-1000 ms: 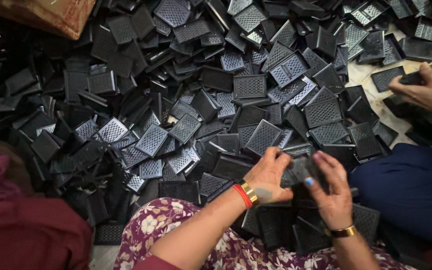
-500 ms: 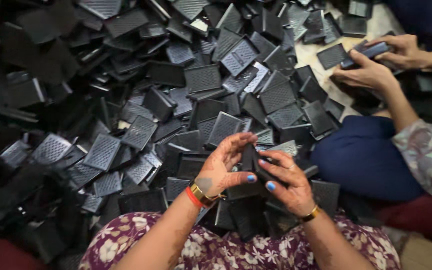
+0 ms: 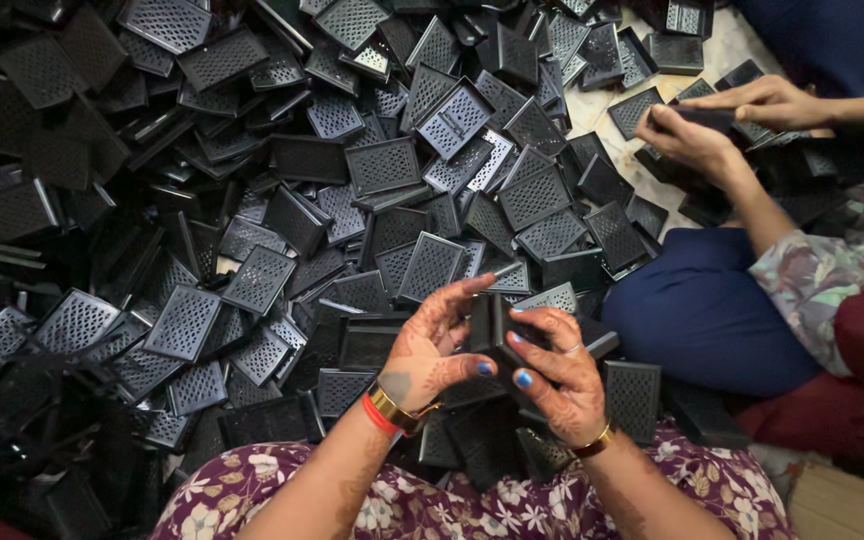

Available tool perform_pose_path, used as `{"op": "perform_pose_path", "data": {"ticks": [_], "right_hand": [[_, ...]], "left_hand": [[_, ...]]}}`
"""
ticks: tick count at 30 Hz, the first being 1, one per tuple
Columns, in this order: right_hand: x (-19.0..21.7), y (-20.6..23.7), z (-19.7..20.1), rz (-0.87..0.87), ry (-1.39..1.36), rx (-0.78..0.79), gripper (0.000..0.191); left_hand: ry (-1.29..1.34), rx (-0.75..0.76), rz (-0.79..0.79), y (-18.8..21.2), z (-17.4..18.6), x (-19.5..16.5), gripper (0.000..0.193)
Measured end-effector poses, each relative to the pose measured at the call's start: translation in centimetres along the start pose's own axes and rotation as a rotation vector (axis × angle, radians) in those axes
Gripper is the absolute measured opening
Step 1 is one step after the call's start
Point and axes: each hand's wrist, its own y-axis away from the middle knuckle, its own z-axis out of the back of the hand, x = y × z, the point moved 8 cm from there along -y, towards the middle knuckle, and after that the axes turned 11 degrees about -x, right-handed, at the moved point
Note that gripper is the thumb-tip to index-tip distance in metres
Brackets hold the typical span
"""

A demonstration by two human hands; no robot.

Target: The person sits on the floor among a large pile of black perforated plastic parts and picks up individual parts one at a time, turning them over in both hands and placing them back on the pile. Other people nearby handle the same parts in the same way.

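Note:
My left hand (image 3: 432, 345) and my right hand (image 3: 562, 375) both grip a small black rectangular plastic part (image 3: 492, 330), held on edge between them just above my lap. The fingers of each hand wrap around its sides. My wrists carry a gold bangle with a red band (image 3: 392, 412) on the left and a gold bangle (image 3: 592, 443) on the right. Right beyond my hands spreads a big heap of black perforated grille plates (image 3: 382, 165), lying flat and tilted over one another.
At the upper right, another person's two hands (image 3: 722, 120) hold a black plate above a small stack. That person's blue-clad knee (image 3: 702, 305) lies close to my right hand. A pale floor patch (image 3: 642, 70) shows between plates. My floral-patterned lap (image 3: 452, 500) fills the bottom.
The view has swung left and closer. My hands stay on the black part, now turned upright on edge. The other person's hands have shifted slightly with their plate.

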Motion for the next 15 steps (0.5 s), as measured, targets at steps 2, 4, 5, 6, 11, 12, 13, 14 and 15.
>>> {"op": "perform_pose_path", "data": {"ticks": [2,4,5,6,11,12,13,14,15], "right_hand": [[-0.1,0.1,-0.1,-0.002,0.006,0.013,0.036],[-0.1,0.2,-0.2,-0.004,-0.006,0.02,0.036],[-0.2,0.3,-0.2,-0.017,-0.03,0.021,0.036],[-0.3,0.3,-0.3,-0.031,-0.054,0.022,0.036],[-0.2,0.2,-0.8,-0.03,-0.027,0.043,0.039],[-0.2,0.1,-1.1,-0.026,0.009,0.069,0.04],[-0.1,0.1,-1.5,-0.022,0.044,0.094,0.042],[0.2,0.0,-1.8,-0.004,0.025,0.12,0.049],[0.4,-0.1,-2.0,0.014,0.005,0.146,0.056]], "left_hand": [[-0.034,-0.007,-0.007,0.1,0.0,0.2,0.087],[-0.072,-0.013,-0.012,0.2,0.0,0.4,0.086],[-0.076,-0.017,-0.015,0.2,0.0,0.4,0.086],[-0.079,-0.02,-0.018,0.2,0.1,0.4,0.086],[-0.301,0.057,-0.137,0.3,0.0,0.0,0.076],[-0.447,0.095,-0.185,0.4,-0.1,0.0,0.072],[-0.593,0.133,-0.233,0.4,-0.3,0.2,0.068],[-0.607,0.091,-0.272,0.3,0.1,0.1,0.062],[-0.621,0.049,-0.312,0.1,0.4,0.2,0.057]]}}
